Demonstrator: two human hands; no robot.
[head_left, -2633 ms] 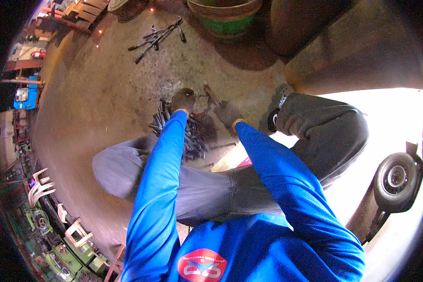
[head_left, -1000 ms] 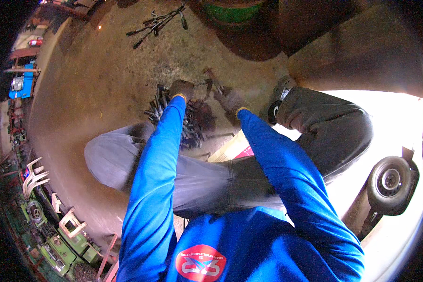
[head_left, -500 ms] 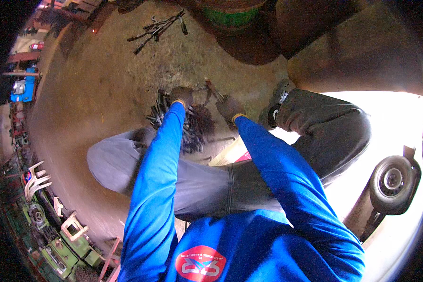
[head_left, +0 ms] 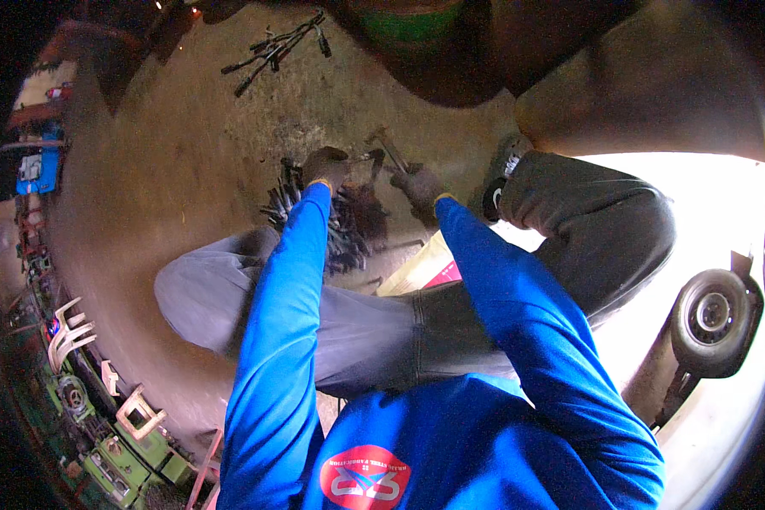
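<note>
My left hand (head_left: 325,165), in a dark glove, is closed on a short dark metal rod (head_left: 363,156) that sticks out to the right, just above the floor. My right hand (head_left: 418,185), gloved too, grips a hammer (head_left: 392,153) by its handle. The hammer's head is beyond the rod's end and looks apart from it. Under and beside my left wrist lies a heap of dark metal rods (head_left: 344,242), partly hidden by my sleeve.
Several longer dark rods (head_left: 280,53) lie on the floor at the far side. A green-banded round container (head_left: 412,25) stands beyond. A yellowish packet (head_left: 421,268) lies near my legs. At right is a wheel (head_left: 712,319); at left, green machinery (head_left: 119,467) and a blue object (head_left: 44,161).
The hammer in my right hand has risen and swung away from me, its head now farther off. My left hand stays in nearly the same place. The whole view has shifted slightly.
</note>
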